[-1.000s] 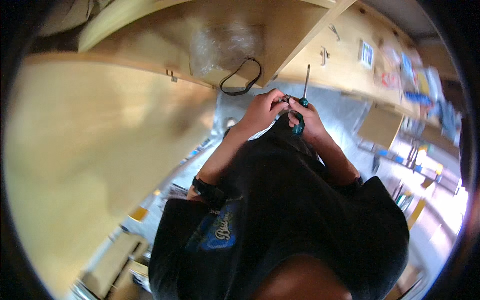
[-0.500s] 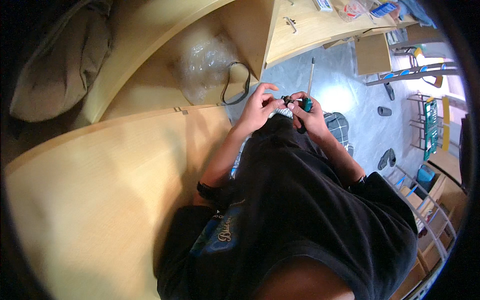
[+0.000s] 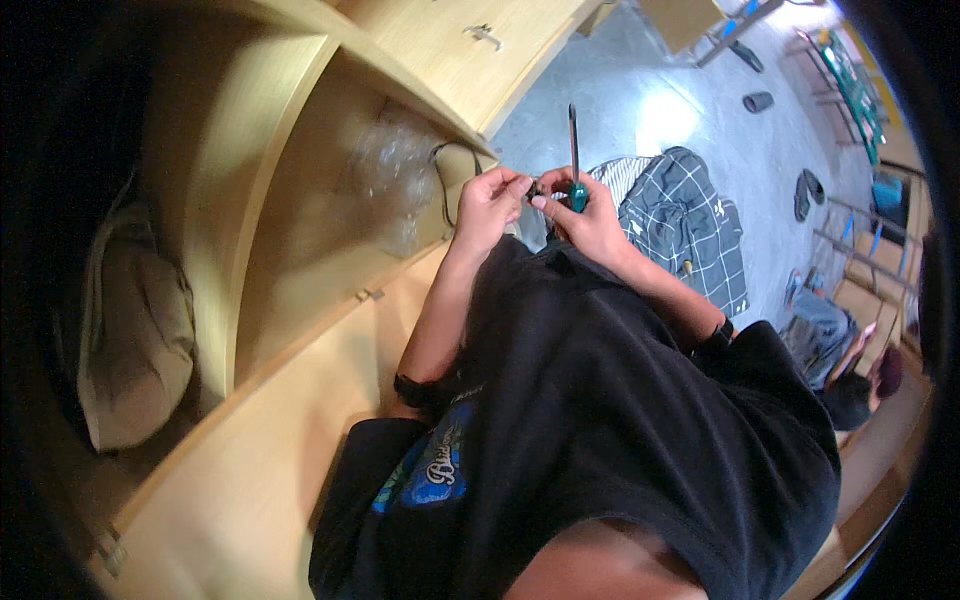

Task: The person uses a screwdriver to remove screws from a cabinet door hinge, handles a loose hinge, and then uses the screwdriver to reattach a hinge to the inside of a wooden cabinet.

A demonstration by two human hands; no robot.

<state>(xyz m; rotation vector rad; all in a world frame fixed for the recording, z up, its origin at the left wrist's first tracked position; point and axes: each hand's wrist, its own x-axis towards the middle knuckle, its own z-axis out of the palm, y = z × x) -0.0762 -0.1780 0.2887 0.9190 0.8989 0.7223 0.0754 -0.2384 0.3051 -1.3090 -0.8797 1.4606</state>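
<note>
My left hand [image 3: 484, 212] is closed, thumb and forefinger pinched at a small dark metal-looking part [image 3: 534, 191]; its exact kind is too small to tell. My right hand [image 3: 594, 226] is closed around a screwdriver [image 3: 578, 196] with a teal and black handle, its shaft pointing up and away from me. The right thumb and forefinger also reach the small part from the other side. Both hands meet just beyond the front of my black shirt.
An open wooden cabinet [image 3: 275, 215] stands at my left, with clear plastic wrapping [image 3: 395, 165] and a dark strap [image 3: 445, 190] inside. A beige cloth bag [image 3: 140, 335] hangs far left. Checked dark fabric [image 3: 680, 215] lies right of my hands. Slippers [image 3: 758, 102] are on the grey floor; a seated person [image 3: 835, 350] is at right.
My view has swung to the right, bringing the checked fabric and a seated person into sight. The hands stay together around the small part, and the screwdriver remains in my right hand.
</note>
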